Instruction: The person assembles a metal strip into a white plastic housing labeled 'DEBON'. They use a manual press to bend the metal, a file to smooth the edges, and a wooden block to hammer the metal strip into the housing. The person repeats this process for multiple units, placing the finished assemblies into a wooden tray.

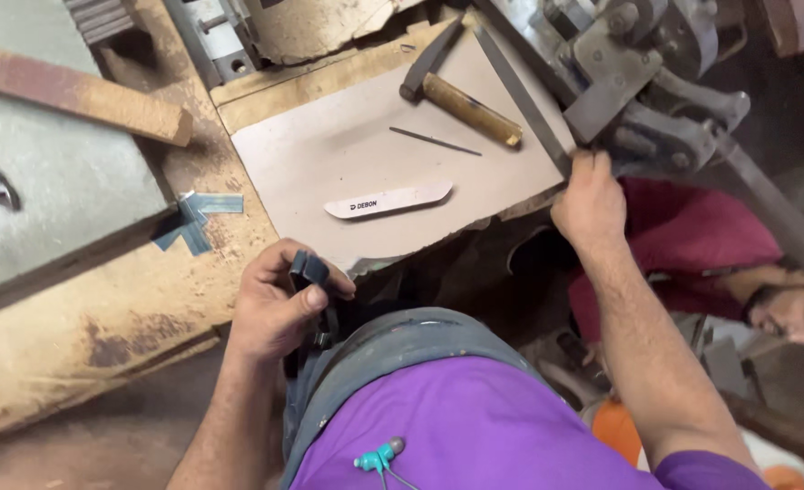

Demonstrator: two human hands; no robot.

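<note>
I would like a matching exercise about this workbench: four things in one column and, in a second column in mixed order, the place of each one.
Things:
1. small dark metal piece
2. hammer with wooden handle
3. long flat grey metal bar
4. flat white blade-shaped piece

Places:
A. lying alone in the middle of the grey board
B. pinched in the left hand
C. at the board's far edge
D. its near end under the right hand

Pairs: 1-B, 2-C, 3-D, 4-A
</note>
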